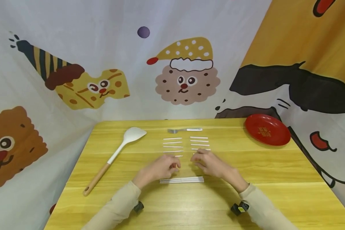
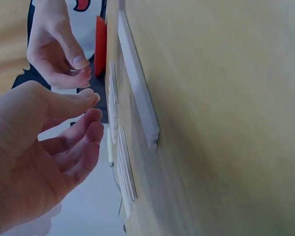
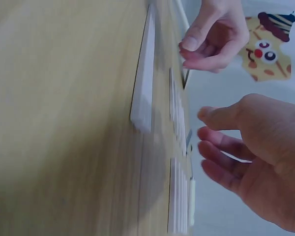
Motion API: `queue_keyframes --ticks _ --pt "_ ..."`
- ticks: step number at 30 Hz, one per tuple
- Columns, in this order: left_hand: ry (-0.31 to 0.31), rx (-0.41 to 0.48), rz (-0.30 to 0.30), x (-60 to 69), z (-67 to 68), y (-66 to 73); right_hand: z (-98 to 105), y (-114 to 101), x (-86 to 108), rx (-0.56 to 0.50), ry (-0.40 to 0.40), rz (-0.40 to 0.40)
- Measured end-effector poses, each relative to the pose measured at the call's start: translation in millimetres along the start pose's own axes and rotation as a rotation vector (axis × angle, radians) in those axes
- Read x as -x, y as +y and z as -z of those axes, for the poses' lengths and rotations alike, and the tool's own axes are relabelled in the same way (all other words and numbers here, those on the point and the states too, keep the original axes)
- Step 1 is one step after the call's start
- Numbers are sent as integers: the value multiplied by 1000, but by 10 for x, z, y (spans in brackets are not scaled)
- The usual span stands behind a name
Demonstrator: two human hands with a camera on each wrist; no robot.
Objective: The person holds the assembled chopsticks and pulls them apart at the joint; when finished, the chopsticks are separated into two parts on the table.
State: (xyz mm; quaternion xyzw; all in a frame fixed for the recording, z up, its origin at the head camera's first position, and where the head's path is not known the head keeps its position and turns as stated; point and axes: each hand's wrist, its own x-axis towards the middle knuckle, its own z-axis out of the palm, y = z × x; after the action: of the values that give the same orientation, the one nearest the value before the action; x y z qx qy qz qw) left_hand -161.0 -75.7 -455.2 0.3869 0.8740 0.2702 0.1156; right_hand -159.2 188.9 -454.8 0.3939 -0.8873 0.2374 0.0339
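Observation:
Two columns of short white sticks lie on the table: the left column (image 1: 172, 147) and the right column (image 1: 199, 145). Nearer the front, several longer white sticks (image 1: 181, 180) lie side by side in a flat bundle. My left hand (image 1: 161, 167) hovers behind the bundle's left part, fingers loosely bent and holding nothing. My right hand (image 1: 211, 163) hovers at the right in the same way, its fingers near the right column's front end. Both wrist views show a gap between thumb and fingers, above the table. The hands partly cover the nearest short sticks.
A fork (image 1: 194, 129) with a white handle lies behind the sticks. On the left is a white spatula (image 1: 132, 134) with a wooden handle. A red plate (image 1: 267, 130) sits at the back right corner. A printed cloth (image 1: 118, 38) hangs behind the table.

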Motion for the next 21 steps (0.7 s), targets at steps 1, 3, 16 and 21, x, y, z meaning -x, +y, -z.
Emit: queue_keyframes --ticks 1,3,16,21 --pt "-5 2 -3 20 -17 11 -8 -30 12 -13 -17 -4" --pt "-17 5 -10 54 -48 28 -30 -79 35 -32 -49 -16" --pt "-69 9 16 128 -210 41 -261 -205 124 -202 -200 -72" --pt "-52 -5 5 123 -240 26 -317 -190 122 -185 -172 -60"
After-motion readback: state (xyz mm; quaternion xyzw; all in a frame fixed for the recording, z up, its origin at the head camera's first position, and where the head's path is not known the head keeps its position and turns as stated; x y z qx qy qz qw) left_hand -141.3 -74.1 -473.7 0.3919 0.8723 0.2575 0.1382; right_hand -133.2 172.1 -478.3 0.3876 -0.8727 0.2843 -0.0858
